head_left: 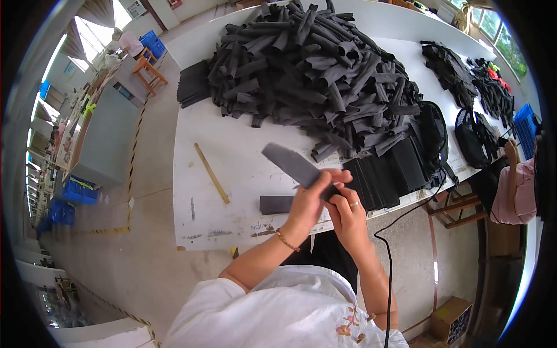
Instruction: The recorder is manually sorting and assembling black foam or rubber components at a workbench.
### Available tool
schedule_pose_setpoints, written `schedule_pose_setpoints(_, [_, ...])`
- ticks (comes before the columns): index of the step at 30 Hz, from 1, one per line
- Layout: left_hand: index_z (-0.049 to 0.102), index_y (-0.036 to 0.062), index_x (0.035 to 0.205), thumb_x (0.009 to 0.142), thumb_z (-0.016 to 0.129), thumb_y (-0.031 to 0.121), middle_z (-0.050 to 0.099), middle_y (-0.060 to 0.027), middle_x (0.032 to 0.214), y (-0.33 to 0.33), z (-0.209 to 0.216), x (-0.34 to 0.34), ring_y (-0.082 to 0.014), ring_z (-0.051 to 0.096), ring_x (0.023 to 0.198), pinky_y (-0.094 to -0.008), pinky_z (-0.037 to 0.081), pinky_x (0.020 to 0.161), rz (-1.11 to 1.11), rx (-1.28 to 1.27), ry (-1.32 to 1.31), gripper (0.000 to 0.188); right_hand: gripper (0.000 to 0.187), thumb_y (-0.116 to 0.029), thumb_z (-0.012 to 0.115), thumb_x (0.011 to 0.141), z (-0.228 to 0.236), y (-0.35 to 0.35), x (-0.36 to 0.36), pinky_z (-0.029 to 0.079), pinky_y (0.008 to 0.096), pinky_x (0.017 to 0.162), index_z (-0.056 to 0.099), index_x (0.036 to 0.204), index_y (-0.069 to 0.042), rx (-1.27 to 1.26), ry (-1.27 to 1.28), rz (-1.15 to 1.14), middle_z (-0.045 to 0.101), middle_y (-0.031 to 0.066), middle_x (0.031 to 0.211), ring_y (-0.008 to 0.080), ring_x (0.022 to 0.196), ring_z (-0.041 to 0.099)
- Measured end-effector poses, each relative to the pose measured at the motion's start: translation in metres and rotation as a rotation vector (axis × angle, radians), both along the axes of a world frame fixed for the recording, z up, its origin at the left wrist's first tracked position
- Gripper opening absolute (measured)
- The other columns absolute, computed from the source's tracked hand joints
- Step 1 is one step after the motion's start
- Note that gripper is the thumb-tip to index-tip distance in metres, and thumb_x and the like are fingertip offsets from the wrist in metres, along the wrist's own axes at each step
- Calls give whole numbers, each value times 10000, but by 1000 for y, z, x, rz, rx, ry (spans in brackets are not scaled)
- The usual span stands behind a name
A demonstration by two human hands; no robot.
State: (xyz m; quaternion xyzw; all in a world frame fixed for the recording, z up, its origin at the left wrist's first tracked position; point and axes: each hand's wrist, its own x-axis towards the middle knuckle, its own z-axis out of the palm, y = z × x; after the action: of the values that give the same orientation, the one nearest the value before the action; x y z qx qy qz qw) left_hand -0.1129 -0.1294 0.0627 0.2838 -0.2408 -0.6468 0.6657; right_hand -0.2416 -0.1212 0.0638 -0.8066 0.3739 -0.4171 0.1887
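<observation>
Between my hands, just above the table's front edge, is a flat dark grey fabric strip (292,165) that sticks out to the upper left. My left hand (313,196) grips it with the thumb on top. My right hand (346,207), with a ring on one finger, pinches the strip's near end; the fingers partly hide that end. Another dark strip (276,205) lies flat on the table beside my left wrist. Right of my hands are neat stacks of black strips (371,184). A big heap of loose dark strips (313,69) covers the table beyond.
A yellow wooden ruler (212,173) lies on the white table (194,127) at left. Black mesh pieces (434,133) sit at the right edge. A black cable (400,219) hangs past my right arm. A person in pink (515,191) sits at right, by a wooden stool (458,209).
</observation>
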Motion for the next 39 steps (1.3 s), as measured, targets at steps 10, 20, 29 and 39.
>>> schedule_pose_setpoints(10, [594,-21,1190,978,585,222,668,-185,1135,-8,5,3,-264,622,1105,-388,481,981,11,72,188,323,232,14,703,810,-6,-10,-11,529,411,688,566,995,-9,-2,27,7,574,186,1052,366,907,613])
schedule_pose_setpoints(20, [581,-6,1189,1015,519,185,682,-142,1046,-15,4,2,-292,650,1026,-410,487,984,181,-41,202,266,166,58,682,825,4,-26,-15,510,372,636,576,938,-3,18,-97,87,601,169,986,344,758,617])
schedule_pose_setpoints(29, [577,6,1213,1005,540,191,686,-118,1049,-13,-2,3,-277,650,1024,-413,481,985,188,-34,203,281,150,52,671,837,-3,-31,-11,516,362,647,586,946,-7,63,-119,105,616,166,995,344,789,631])
schedule_pose_setpoints(39, [524,-20,1283,1026,481,307,645,-192,1174,-20,3,4,-334,592,1166,-454,403,1086,205,-129,87,418,151,-70,679,902,-21,-23,14,479,241,715,576,944,32,659,-647,-89,562,50,1040,89,852,565])
